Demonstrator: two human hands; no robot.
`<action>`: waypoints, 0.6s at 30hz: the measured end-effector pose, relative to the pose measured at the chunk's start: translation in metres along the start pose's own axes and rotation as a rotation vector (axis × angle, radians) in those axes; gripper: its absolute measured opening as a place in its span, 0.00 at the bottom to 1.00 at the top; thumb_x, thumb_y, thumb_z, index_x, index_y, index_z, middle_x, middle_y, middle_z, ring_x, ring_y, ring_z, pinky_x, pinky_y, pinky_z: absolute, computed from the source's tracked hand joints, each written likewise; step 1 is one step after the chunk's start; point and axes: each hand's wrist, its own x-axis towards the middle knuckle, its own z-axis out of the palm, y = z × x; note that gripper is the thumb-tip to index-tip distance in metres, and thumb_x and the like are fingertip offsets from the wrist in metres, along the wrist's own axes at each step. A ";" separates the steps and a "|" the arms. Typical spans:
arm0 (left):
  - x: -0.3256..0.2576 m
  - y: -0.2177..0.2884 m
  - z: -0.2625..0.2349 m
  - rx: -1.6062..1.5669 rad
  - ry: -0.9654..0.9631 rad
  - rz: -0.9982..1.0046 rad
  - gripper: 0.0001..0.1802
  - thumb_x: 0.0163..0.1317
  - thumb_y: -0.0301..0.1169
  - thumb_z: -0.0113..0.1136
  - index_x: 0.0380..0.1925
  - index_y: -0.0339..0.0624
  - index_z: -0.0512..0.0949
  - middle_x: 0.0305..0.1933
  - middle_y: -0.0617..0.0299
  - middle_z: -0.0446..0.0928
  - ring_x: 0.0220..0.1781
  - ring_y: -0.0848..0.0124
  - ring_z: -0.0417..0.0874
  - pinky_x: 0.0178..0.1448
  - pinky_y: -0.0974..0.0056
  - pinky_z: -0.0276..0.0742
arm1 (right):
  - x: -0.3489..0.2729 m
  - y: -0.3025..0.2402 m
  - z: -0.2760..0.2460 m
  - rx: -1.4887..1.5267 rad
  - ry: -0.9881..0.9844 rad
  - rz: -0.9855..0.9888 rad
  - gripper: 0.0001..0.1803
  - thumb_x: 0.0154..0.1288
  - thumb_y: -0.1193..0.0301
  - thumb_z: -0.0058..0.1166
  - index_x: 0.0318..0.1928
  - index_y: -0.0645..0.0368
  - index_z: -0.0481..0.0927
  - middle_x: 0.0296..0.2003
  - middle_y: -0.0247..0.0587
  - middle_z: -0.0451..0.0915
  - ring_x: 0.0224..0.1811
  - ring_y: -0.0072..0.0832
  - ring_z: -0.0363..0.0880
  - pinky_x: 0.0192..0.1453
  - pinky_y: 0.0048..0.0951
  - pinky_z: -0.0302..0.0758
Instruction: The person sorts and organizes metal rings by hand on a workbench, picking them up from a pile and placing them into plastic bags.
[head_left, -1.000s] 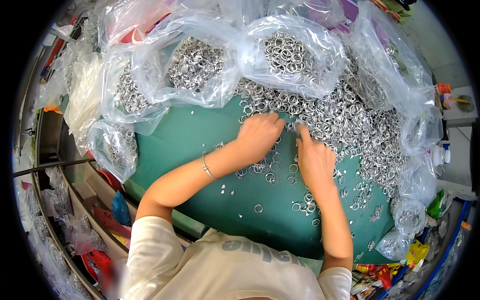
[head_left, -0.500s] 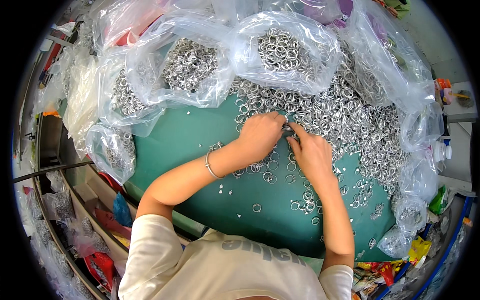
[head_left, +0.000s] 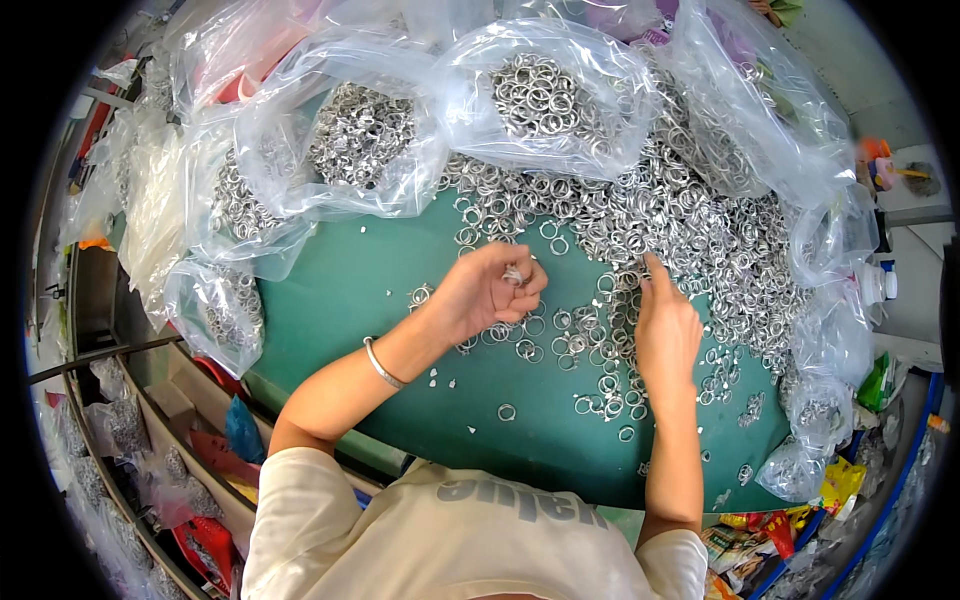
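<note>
My left hand (head_left: 488, 297) is turned partly palm up above the green tabletop, its fingers curled round some small silver metal rings (head_left: 513, 274). How many rings lie in it is hidden by the fingers. My right hand (head_left: 669, 325) reaches to the near edge of the large ring pile (head_left: 690, 235). Its index finger stretches out and touches rings there, while the other fingers are bent and partly hidden. Between the hands, looser rings (head_left: 598, 345) are strewn on the green surface. One single ring (head_left: 506, 412) lies apart, nearer to me.
Clear plastic bags filled with rings stand along the far side, among them a middle bag (head_left: 540, 95) and a left one (head_left: 362, 135). A smaller bag (head_left: 235, 315) sits at the left edge. Small pale scraps dot the green tabletop (head_left: 420, 455). Drawers with bags stand lower left.
My hands were together at the pile's edge and are now apart. The left has drawn back toward me and turned its palm up; the right has moved right onto the pile.
</note>
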 end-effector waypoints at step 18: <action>0.063 -0.035 0.039 1.978 0.272 0.787 0.20 0.50 0.21 0.53 0.46 0.40 0.74 0.32 0.55 0.73 0.35 0.56 0.80 0.32 0.56 0.77 | -0.025 0.006 0.002 -0.021 -0.028 0.096 0.35 0.44 0.89 0.45 0.57 0.57 0.70 0.63 0.50 0.62 0.29 0.48 0.80 0.34 0.43 0.78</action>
